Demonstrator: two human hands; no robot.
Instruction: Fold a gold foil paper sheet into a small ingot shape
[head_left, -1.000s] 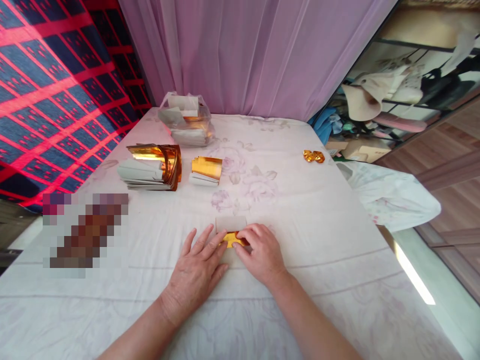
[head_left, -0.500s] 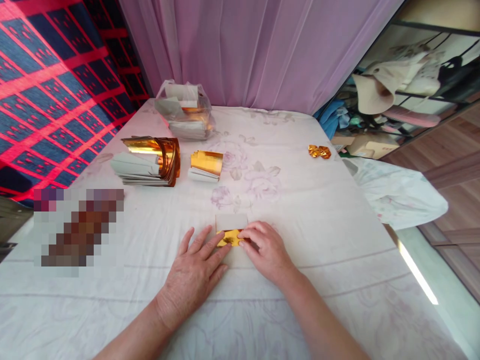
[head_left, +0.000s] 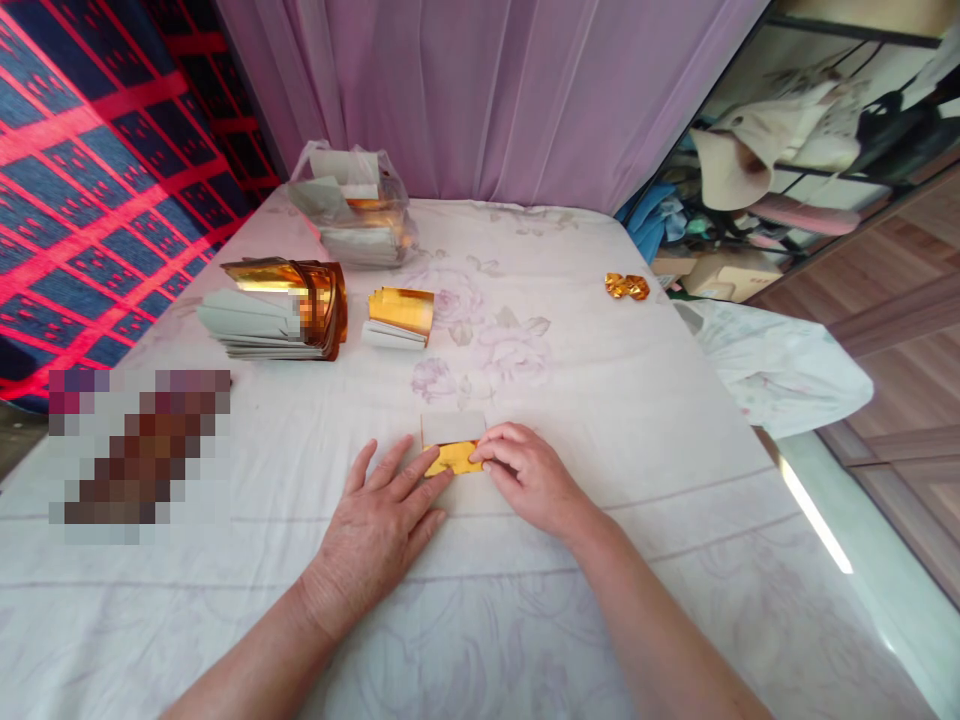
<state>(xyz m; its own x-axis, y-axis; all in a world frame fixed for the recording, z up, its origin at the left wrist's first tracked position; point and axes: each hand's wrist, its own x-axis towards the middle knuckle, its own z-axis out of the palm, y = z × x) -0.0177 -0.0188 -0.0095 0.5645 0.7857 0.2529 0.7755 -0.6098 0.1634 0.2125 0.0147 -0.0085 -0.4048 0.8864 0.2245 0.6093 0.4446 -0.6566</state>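
A sheet of gold foil paper (head_left: 454, 458) lies on the cloth in front of me, its near part folded over with the gold side up. Its far part shows pale grey. My left hand (head_left: 380, 522) rests flat with fingers spread, two fingertips pressing on the paper's left side. At the right end, my right hand (head_left: 529, 477) has thumb and fingers closed together on the paper's edge. Beyond them is a small stack of gold foil paper (head_left: 401, 312). A thicker bundle of the same paper (head_left: 281, 318), with a dark band round it, lies farther left.
A clear plastic bag (head_left: 352, 210) of more paper stands at the back left. Two folded gold pieces (head_left: 627, 287) lie at the right on the flowered tablecloth (head_left: 585, 420). A blurred-out patch (head_left: 142, 455) covers something at left. Shelves (head_left: 795, 190) stand beyond the right edge.
The whole view has shifted slightly, so everything sits a little higher and to the left. Both hands keep almost the same pose on the paper.
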